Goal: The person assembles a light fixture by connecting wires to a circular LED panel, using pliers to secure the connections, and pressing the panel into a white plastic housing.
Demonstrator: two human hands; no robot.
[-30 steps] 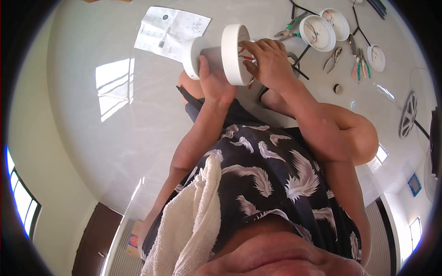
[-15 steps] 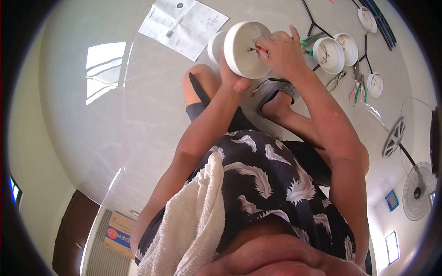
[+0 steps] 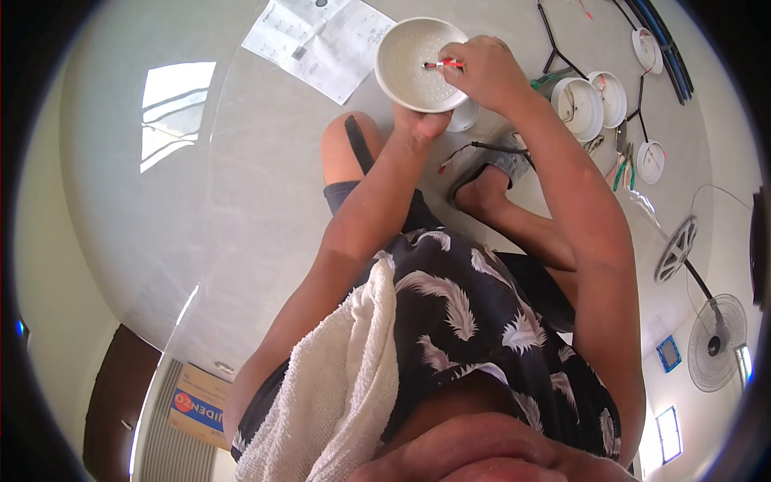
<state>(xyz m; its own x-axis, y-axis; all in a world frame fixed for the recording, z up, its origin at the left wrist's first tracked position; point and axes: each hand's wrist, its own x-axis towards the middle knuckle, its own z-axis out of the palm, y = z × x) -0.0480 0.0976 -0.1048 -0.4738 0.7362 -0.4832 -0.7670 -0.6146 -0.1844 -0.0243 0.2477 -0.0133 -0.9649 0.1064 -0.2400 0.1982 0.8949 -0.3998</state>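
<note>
My left hand [image 3: 422, 122] is wrapped round the underside of a white bowl-shaped lamp shade [image 3: 401, 64], its open side tilted up toward me. Inside the shade, red wires [image 3: 447, 63] with a dark end stick out near the middle. The fingers of my right hand [image 3: 490, 76] pinch these wires at the shade's right side. Partly hidden behind my left hand is another white round piece [image 3: 464, 119]. Just below my right forearm lies a black rod [image 3: 494, 147] with thin wires coming out of its end, near my foot.
A printed instruction sheet [image 3: 313, 48] lies on the floor at upper left. To the right are white shades [image 3: 590, 120] with wires, joined black rods [image 3: 564, 55], green-handled pliers [image 3: 629, 170] and black tubes [image 3: 662, 52]. Fans [image 3: 715, 345] stand farther right.
The shade has tipped so its inside faces me more, and it has moved slightly up and left. My right hand keeps its pinch on the wires.
</note>
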